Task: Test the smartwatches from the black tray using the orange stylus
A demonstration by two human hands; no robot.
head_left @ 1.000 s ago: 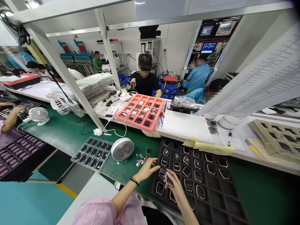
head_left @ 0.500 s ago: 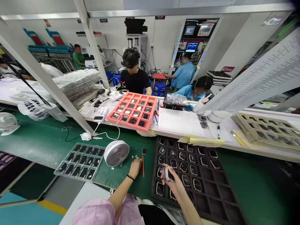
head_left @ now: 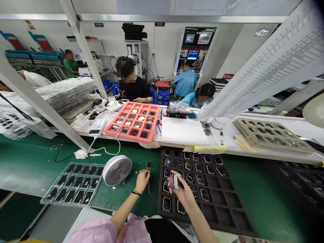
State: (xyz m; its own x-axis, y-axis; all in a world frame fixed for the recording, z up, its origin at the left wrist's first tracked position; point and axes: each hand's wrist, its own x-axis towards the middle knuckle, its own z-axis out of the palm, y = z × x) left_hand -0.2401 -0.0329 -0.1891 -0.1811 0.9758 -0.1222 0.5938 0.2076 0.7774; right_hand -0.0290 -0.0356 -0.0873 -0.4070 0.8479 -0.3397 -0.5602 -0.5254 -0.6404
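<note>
My right hand [head_left: 186, 194] is closed around a small stack of watch bodies [head_left: 174, 181] with purple and whitish edges. It hovers over the black foam tray [head_left: 234, 199], whose left and back compartments hold square watch bodies. My left hand [head_left: 142, 181] is closed, its fingertips pinched at the upper end of a thin orange stick [head_left: 149, 187] on the green mat. Just beyond those fingers lies a single square watch body [head_left: 149, 165]. Small pale scraps [head_left: 136, 172] are scattered between my left hand and the round white fan [head_left: 121, 168].
On the left lies a clear plastic tray [head_left: 95, 189] of dark flat pieces. The raised shelf carries a pink tray [head_left: 107, 131] of watch parts, a paper form [head_left: 184, 130] and stacked beige trays [head_left: 275, 148]. A slanting metal post [head_left: 50, 108] rises at left. Several people work beyond.
The view has swung right, shifting the scene left. My left hand has moved onto the orange stick, fingers drawn together. My right hand has turned, showing more of the stack's edges.
</note>
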